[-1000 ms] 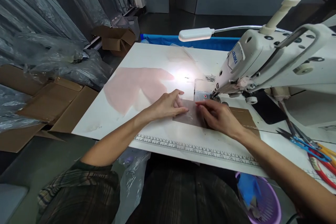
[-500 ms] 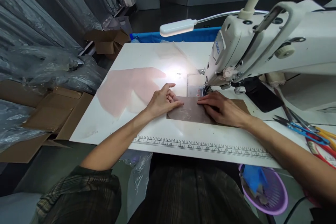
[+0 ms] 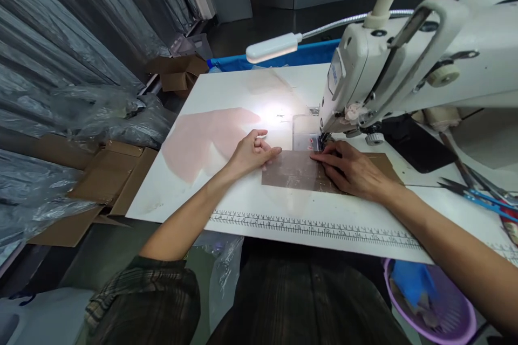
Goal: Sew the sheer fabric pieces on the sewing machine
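Note:
A thin, sheer piece of fabric (image 3: 293, 172) lies at the front of the sewing machine (image 3: 343, 75), over what looks like a brown flat sheet (image 3: 384, 164). My left hand (image 3: 253, 155) is closed at the fabric's left end, thumb against curled fingers in a pinch. Fingers bent and fairly close together, my right hand (image 3: 350, 170) holds the fabric down just in front of the presser foot (image 3: 324, 139). The palm hides part of the fabric and sheet. Left of the machine, a larger pale pink sheer cloth (image 3: 194, 140) is spread on the white table (image 3: 178, 199).
A lit lamp (image 3: 273, 47) hangs over the table. To the right are a black flat object (image 3: 418, 143) and blue-handled scissors (image 3: 481, 199). A printed ruler (image 3: 299, 226) runs along the front edge. Cardboard boxes (image 3: 105, 172) stand at left, and a purple basket (image 3: 461, 318) sits below.
The view has shifted, so the table and machine sit slightly further right. My right hand's fingers have shifted slightly at the presser foot; both hands stay at the fabric.

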The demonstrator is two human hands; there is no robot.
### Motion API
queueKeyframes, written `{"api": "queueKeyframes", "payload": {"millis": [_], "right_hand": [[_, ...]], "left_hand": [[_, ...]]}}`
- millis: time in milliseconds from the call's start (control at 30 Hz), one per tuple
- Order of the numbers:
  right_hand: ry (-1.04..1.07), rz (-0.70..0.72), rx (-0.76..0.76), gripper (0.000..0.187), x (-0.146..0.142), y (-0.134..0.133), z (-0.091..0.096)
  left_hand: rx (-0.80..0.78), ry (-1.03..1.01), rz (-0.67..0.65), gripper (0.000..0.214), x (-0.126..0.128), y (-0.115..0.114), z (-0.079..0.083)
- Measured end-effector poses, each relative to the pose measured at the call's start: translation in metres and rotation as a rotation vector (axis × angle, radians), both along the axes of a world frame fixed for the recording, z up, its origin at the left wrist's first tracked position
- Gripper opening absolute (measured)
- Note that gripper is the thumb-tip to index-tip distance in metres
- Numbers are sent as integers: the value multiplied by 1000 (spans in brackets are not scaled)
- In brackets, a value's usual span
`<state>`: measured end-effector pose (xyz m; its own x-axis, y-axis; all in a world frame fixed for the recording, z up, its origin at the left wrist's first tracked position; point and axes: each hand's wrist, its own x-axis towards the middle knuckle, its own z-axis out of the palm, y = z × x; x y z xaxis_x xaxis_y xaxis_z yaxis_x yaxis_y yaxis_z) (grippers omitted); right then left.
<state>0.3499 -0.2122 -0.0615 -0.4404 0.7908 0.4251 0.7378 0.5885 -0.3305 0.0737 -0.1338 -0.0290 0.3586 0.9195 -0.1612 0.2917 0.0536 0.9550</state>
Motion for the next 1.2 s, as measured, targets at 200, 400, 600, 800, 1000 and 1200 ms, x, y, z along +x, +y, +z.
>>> {"api": "queueKeyframes", "payload": {"millis": [200,400,600,800,1000,1200], "right_hand": [[7,-35,-10,37,-2,0,-2],[35,-24,14,38,-2,0,-4],[89,-19,-39,36,0,-2,1],[101,9,-81,37,2,-4,7],[72,85,-87,35,5,-9,12],[-29,97,-36,35,3,-12,11]], "left_hand": [[15,55,-21,63,-3,3,-1],[16,83,-28,58,-2,4,1],[33,102,-21,63,1,4,0],[21,80,-36,66,0,4,1],[17,74,-49,66,-2,4,0],[418,317,-9,48,-1,2,-1]]}}
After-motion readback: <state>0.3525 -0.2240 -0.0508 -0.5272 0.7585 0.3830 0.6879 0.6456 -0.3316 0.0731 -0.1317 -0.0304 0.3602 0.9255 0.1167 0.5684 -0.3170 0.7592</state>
